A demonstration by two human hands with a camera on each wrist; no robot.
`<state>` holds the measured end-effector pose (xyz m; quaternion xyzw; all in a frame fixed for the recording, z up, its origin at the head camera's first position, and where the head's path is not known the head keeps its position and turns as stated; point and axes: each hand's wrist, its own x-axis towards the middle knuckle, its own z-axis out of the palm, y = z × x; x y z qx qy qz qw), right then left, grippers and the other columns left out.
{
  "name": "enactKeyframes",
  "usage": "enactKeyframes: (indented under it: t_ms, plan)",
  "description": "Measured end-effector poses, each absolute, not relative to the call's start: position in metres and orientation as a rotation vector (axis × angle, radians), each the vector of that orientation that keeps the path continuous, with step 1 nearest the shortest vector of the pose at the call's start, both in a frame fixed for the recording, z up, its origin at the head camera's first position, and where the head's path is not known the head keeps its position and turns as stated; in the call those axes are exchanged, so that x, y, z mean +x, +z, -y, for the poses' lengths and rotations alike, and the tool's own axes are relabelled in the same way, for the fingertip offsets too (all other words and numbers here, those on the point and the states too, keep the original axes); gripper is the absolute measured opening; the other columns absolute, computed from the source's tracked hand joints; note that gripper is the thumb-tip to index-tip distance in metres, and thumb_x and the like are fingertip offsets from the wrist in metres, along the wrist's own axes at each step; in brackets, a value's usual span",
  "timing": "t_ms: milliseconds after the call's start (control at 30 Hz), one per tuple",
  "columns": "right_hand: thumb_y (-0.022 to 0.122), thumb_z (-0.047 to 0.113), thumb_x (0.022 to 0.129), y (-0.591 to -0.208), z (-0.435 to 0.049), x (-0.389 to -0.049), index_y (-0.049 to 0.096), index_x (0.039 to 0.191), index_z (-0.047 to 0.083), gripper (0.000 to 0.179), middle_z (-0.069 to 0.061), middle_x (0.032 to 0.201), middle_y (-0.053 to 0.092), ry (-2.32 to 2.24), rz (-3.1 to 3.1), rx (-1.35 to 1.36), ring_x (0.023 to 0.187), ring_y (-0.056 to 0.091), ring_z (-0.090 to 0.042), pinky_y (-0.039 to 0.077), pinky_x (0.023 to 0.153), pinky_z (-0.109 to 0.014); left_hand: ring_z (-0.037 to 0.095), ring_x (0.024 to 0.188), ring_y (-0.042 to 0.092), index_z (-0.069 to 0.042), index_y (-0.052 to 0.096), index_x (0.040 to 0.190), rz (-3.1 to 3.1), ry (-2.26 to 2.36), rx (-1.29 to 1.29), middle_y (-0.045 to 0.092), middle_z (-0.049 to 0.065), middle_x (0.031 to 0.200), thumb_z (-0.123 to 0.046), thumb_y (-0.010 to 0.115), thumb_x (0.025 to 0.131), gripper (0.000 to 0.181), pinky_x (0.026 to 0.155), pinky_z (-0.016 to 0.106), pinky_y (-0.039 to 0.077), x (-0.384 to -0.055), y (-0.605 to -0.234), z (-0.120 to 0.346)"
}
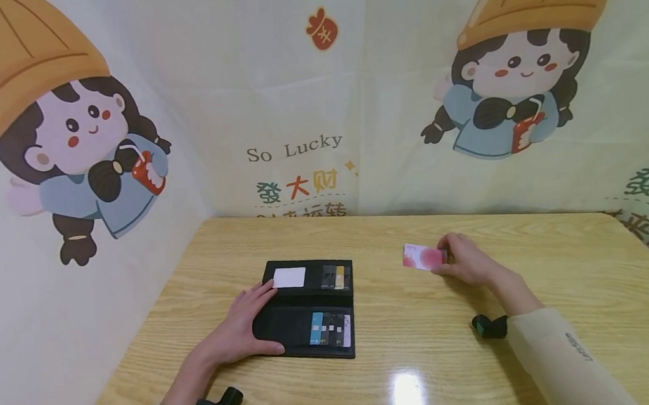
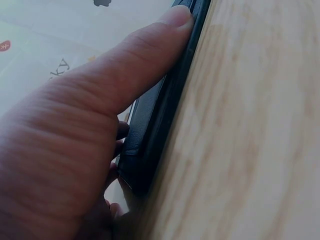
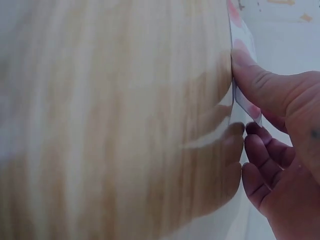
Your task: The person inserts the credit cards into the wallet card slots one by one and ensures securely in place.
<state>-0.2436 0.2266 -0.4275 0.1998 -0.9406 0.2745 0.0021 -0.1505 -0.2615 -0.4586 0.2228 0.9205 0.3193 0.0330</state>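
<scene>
A black wallet (image 1: 304,309) lies unfolded on the wooden table, left of centre. Several bank cards (image 1: 330,329) fill slots in its lower half, and others sit in the upper right. A blank white card (image 1: 290,278) is at the upper left. My left hand (image 1: 248,326) rests over the wallet's left side, fingertips by the white card, thumb extended on the lower edge. In the left wrist view the thumb (image 2: 145,55) presses the black edge. To the right, my right hand (image 1: 466,260) pinches a pink-and-white card (image 1: 422,256) by its right end, low over the table.
The wooden table (image 1: 402,311) reaches back to a printed cloth backdrop (image 1: 396,95) with cartoon figures. Another cloth wall stands on the left. Black wrist devices (image 1: 490,327) stick out beside both forearms. Light glares off the table near its front.
</scene>
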Motion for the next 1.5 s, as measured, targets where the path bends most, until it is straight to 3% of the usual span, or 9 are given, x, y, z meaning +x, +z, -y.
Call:
enactKeyframes:
  t_ms: [167,467,767,1500]
  plan:
    - [0.083,0.013,0.085,-0.429,-0.227,-0.243,0.051,0.110,-0.011,0.048,-0.014,0.092,0.055,0.897,2.937,0.647,0.085,0.051,-0.027,0.045,0.075,-0.041,0.040,0.150,0.017,-0.005,0.040,0.154,-2.831,0.991,0.678,0.026,0.012,0.164,-0.056,0.088,0.069,0.110,0.119,0.060,0.003,-0.149,-0.457,0.262]
    - [0.082,0.017,0.086,-0.426,-0.228,-0.239,0.052,0.117,-0.012,0.052,-0.016,0.098,0.057,0.899,2.965,0.642,0.087,0.052,-0.028,0.047,0.076,-0.041,0.040,0.150,0.017,-0.005,0.040,0.154,-2.831,0.984,0.679,0.026,0.012,0.164,-0.057,0.087,0.069,0.111,0.119,0.060,0.003,-0.147,-0.456,0.261]
    - [0.081,0.019,0.086,-0.425,-0.229,-0.236,0.049,0.125,-0.016,0.061,-0.026,0.115,0.057,0.955,3.017,0.590,0.100,0.054,-0.035,0.048,0.091,-0.052,0.040,0.150,0.017,-0.006,0.039,0.155,-2.824,0.991,0.688,0.026,0.012,0.164,-0.056,0.087,0.069,0.110,0.119,0.059,0.003,-0.149,-0.457,0.261]
    - [0.081,0.024,0.088,-0.422,-0.219,-0.234,0.055,0.125,-0.011,0.058,-0.024,0.120,0.058,1.040,2.904,0.630,0.107,0.055,-0.036,0.045,0.097,-0.055,0.039,0.150,0.016,-0.007,0.039,0.155,-2.816,0.982,0.674,0.024,0.011,0.165,-0.057,0.087,0.069,0.111,0.119,0.059,0.002,-0.149,-0.456,0.262]
